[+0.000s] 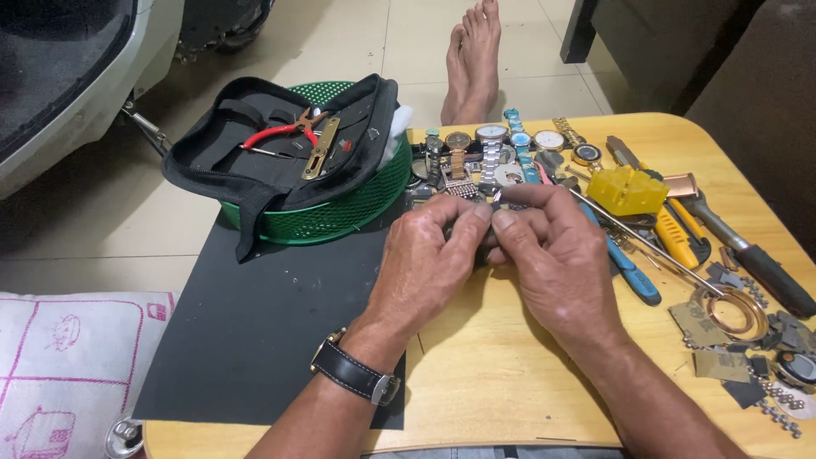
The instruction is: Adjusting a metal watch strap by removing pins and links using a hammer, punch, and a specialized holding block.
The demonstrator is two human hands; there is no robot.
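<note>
Head view looks down on a wooden table (510,374) where two bare hands meet near its middle. The left hand (425,263), with a dark-strapped wristwatch (357,374) on its wrist, has thumb and forefinger pinched together on a small metal watch part (491,204), of which only a sliver shows between the fingertips. The right hand (557,255) closes on the same piece from the other side, its thumb and forefinger pressed to it, so each grip is clamped on the part and the two sets of fingertips touch. The part sits at the very tips of both grips, raised just above the table and just in front of a row of wristwatches (497,149) laid along the far edge. Under the left forearm lies a black mat (255,331), which overhangs the table's left side. On the mat's far end stands a green basket (340,212) carrying an open black tool pouch (280,144) with red-handled pliers (276,133) inside. To the right of the hands lie a yellow block (626,190), blue-handled pliers (629,268), a black-handled tool (765,268), a copper-coloured ring (735,310) and scattered small parts. Bare feet (473,59) rest on the tiled floor (85,229) beyond the table.
</note>
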